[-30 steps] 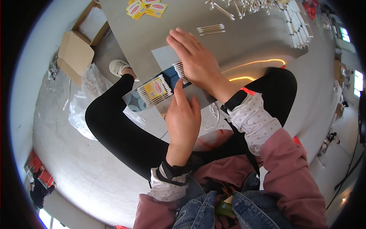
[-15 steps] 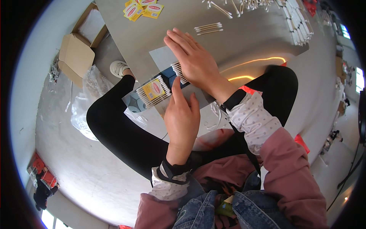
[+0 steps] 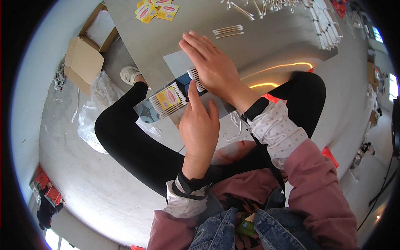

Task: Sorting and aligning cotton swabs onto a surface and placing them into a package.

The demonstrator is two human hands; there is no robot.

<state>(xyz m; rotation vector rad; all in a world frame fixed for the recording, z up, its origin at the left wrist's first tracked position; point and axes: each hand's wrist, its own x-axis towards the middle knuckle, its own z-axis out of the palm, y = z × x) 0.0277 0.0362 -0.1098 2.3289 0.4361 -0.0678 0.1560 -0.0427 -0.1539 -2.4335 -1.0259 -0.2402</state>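
Observation:
My right hand (image 3: pixel 216 71) lies flat with fingers stretched out, its palm over a row of cotton swabs (image 3: pixel 196 79); only the white tips at that row's left end show. My left hand (image 3: pixel 200 130) is just below, its index finger pointing up beside the same row and its thumb apart. To the left sits another row of cotton swabs (image 3: pixel 156 106) with a yellow printed card (image 3: pixel 168 98) on top. Both rows rest on a dark blue and grey patterned strip (image 3: pixel 146 113) at the table's near edge. Whatever lies under my right palm is hidden.
On the metal table (image 3: pixel 166 41) are several yellow cards (image 3: pixel 167 11) at the far left and a few loose swabs (image 3: pixel 228 31) beyond my right hand. More swabs (image 3: pixel 281 5) and bundled swabs (image 3: pixel 326 31) fill the far right. An opened cardboard box (image 3: pixel 83 60) and clear plastic bags (image 3: pixel 89 125) lie left.
My left hand has shifted very slightly, its index fingertip and thumb a little higher. My right hand and the swab rows look unmoved.

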